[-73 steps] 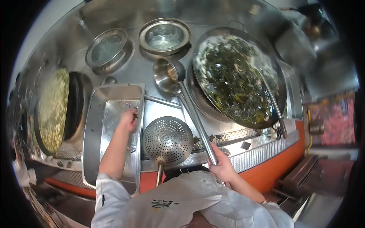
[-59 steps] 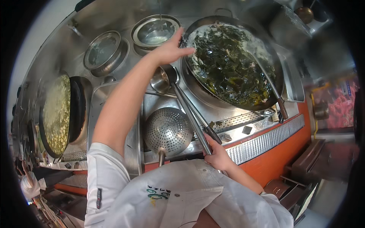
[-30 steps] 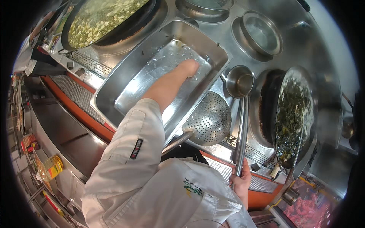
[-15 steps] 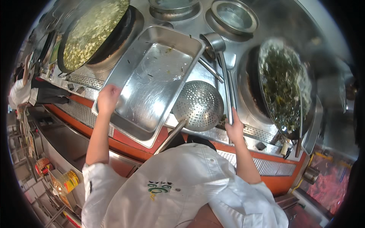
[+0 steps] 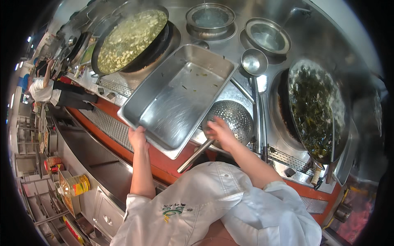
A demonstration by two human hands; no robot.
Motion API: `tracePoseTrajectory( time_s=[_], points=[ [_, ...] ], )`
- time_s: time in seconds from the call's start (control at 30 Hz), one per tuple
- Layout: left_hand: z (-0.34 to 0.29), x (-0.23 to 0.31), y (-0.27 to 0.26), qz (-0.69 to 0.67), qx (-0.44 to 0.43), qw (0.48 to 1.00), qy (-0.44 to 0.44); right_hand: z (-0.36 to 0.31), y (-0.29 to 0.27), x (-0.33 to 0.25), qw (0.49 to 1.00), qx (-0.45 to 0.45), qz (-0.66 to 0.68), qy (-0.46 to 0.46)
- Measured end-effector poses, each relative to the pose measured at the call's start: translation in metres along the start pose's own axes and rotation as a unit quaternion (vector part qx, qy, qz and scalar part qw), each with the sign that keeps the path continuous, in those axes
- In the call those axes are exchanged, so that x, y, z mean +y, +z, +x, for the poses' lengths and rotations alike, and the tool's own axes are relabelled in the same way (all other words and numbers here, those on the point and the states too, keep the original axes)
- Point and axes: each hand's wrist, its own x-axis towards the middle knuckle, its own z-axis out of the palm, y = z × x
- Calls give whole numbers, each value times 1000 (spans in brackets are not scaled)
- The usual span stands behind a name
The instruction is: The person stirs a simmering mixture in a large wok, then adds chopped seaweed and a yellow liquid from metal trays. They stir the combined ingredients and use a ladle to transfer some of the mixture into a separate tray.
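Observation:
My left hand grips the near left rim of a deep rectangular steel pan, which holds only a few green scraps and a wet sheen. Over the perforated skimmer hovers my right hand, fingers apart and slightly curled, close to where its handle begins; whether it touches the metal I cannot tell. The skimmer lies partly beside the pan, its handle angled toward me. To its right a long-handled ladle rests on the counter, bowl facing up.
A big wok of pale cubes in green liquid steams at the left. Another wok at the right holds dark leafy greens in foamy liquid. Two round steel pots stand behind. A person is at the far left, and an oil bottle sits below.
My right hand has let go of the ladle and moved left over the skimmer. The ladle's bowl now faces up. My left hand has come onto the pan's near rim.

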Motion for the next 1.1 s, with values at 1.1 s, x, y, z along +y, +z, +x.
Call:
tracePoseTrajectory(
  time_s=[1.1],
  points=[
    [-118,111,-19,222,48,862,454,35,50,13,936,-77,-301,-164]
  ],
)
